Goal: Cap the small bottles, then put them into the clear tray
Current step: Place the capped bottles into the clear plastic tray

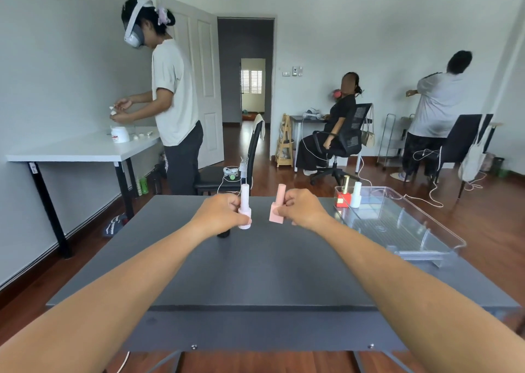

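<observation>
Bottles: two in hands [218, 216], two in tray [443, 232].

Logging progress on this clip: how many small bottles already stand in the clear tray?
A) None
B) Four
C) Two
C: a red bottle and a white bottle stand in the far corner of the clear tray; the left hand and right hand each hold another above the table.

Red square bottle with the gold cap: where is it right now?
Head view, right side: the red square bottle with the gold cap stands upright in the far-left corner of the clear plastic tray, right beside a white capped bottle.
</observation>
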Available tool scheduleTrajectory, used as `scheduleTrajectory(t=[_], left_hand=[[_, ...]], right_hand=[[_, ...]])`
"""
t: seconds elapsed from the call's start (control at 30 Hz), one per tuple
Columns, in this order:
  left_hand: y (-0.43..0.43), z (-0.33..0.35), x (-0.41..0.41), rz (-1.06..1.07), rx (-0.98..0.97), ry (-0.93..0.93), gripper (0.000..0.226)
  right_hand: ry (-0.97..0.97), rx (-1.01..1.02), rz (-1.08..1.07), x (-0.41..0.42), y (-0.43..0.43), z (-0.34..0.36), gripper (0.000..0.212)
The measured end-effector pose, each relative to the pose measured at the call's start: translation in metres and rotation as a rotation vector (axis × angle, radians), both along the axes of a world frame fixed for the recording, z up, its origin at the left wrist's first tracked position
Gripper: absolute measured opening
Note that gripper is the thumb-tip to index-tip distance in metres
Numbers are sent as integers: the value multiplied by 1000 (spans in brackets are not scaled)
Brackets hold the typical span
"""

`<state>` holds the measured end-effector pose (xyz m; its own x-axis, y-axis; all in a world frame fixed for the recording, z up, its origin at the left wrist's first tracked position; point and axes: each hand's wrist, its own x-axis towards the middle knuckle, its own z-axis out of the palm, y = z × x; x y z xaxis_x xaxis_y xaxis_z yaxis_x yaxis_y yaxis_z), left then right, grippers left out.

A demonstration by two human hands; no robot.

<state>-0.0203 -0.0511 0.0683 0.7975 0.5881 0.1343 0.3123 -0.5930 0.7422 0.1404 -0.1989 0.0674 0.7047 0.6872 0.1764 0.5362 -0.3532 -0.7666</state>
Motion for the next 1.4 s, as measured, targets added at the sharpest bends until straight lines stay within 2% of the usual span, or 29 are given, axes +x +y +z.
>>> scheduleTrajectory(t=[0.13, 0.33, 0.53, 0.7, 0.9, 1.13, 1.4], left_hand=[[-17, 13, 25, -73, 14, -12, 31], [-51, 39, 84, -182, 7, -64, 29], [-97, 53, 165, -297, -5, -65, 26], [-123, 52, 230, -311, 41, -6, 27], [-148, 43, 288, -274, 326, 126, 42], [-163, 17, 325, -292, 281, 310, 19], [-157, 4, 340, -281, 228, 332, 22]], right_hand=[[-14, 26, -50, 19, -25, 14, 21], [-15, 69, -133, 68, -78, 56, 23], [-64, -68, -283, 134, -146, 83, 23], [-59, -170, -347, 180, -177, 71, 22], [-4, -271, -281, 221, -174, 45, 18], [-30, -471, -230, 245, -138, 17, 16], [15, -513, -254, 256, -128, 9, 10]])
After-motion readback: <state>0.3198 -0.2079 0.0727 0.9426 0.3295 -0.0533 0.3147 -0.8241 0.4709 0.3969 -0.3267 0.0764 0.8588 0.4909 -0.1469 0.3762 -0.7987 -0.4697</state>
